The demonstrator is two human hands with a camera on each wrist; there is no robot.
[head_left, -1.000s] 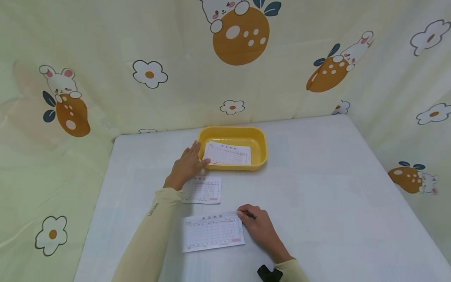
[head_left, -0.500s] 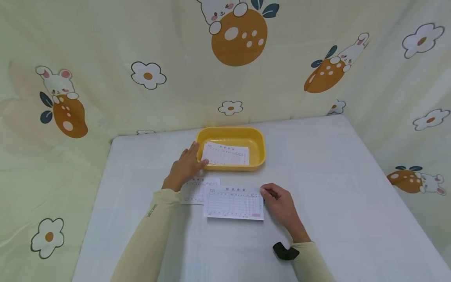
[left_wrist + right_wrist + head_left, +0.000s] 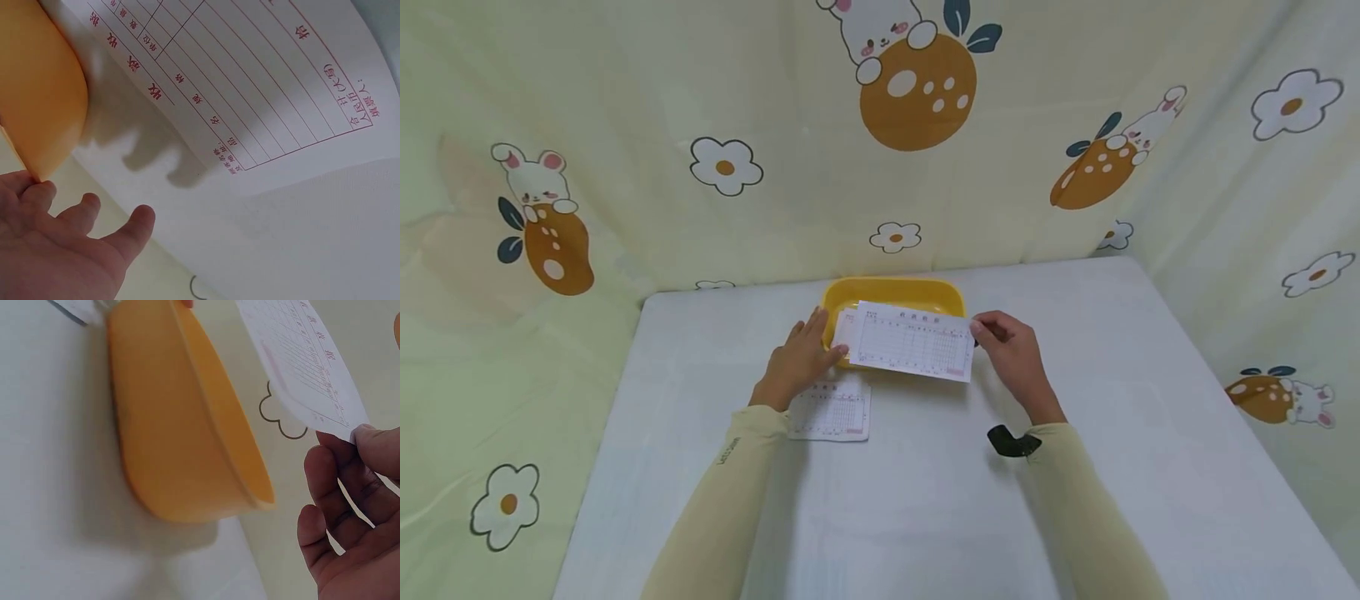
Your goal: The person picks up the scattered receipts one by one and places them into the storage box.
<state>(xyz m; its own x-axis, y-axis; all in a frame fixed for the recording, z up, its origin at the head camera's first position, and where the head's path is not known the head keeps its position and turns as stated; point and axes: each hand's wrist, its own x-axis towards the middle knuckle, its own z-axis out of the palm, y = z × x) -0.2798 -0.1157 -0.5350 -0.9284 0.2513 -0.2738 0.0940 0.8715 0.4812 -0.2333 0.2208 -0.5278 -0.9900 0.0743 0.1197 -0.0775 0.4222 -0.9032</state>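
Observation:
My right hand (image 3: 1018, 367) pinches a printed receipt slip (image 3: 917, 342) by its right corner between thumb and fingers. The slip is held tilted over the yellow tray (image 3: 891, 292) and covers much of it; the right wrist view shows this slip (image 3: 306, 369) raised above the tray rim (image 3: 209, 412). Another paper (image 3: 842, 327) peeks out inside the tray, mostly hidden. With fingers spread and relaxed, my left hand (image 3: 797, 358) rests against the tray's left end. Below that hand lies more receipt paper (image 3: 835, 417) on the table, seen close in the left wrist view.
The white table (image 3: 940, 500) reaches back to a cream curtain (image 3: 805, 200) printed with rabbits and flowers. A black strap piece (image 3: 1013, 442) sits at my right wrist. The tray stands near the table's back edge.
My right hand has carried the receipt slip from the front of the table, past the paper lying there, up over the tray. My left hand has stayed at the tray.

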